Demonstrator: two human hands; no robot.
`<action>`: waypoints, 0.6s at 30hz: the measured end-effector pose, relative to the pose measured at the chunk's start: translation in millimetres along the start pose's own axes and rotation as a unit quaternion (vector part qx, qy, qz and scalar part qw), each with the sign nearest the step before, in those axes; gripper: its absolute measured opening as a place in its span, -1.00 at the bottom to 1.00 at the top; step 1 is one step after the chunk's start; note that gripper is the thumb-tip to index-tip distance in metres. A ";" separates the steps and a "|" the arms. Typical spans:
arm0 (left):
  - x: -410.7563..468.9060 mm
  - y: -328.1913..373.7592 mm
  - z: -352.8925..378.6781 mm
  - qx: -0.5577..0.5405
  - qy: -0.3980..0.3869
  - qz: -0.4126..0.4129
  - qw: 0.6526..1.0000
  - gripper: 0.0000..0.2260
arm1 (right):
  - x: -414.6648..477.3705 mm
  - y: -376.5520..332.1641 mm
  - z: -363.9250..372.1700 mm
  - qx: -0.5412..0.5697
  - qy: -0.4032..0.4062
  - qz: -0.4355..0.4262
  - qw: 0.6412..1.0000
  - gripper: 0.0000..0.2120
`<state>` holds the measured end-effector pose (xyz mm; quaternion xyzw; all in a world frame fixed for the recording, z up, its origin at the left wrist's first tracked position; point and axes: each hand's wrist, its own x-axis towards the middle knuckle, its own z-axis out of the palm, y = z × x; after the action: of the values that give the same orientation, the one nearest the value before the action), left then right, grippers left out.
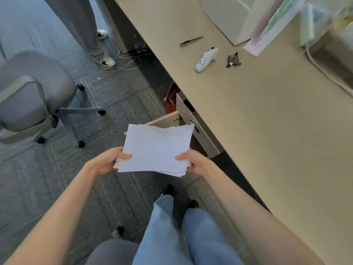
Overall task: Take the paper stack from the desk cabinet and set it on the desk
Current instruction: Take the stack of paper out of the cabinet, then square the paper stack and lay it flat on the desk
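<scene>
I identify an office: long beige table (267,121), grey swivel chair (34,96) on castors, carpet tile floor (118,96), under-table cabinet (198,127).

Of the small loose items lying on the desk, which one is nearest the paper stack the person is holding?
The white handheld device. It lies closer to the paper stack than the dark crumpled wrapper to its right or the black pen farther back.

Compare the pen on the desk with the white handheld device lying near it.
The pen is thin, dark and straight; the white handheld device is thick, pale and curved. The pen lies farther along the desk from the person, the device nearer, beside a dark wrapper. Both lie flat, untouched, angled alike.
</scene>
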<state>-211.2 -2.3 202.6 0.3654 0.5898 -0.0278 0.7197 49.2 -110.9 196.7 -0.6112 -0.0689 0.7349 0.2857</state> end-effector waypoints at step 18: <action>-28.8 114.5 174.4 0.082 -0.111 0.206 0.969 -0.44 | -130.6 -31.0 -150.0 0.051 0.105 -0.200 0.973 -0.59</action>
<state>-21.5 -27.3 290.6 0.5314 0.4139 0.0327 0.7385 212.0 -188.3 286.3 -0.6435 -0.1218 0.5967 0.4638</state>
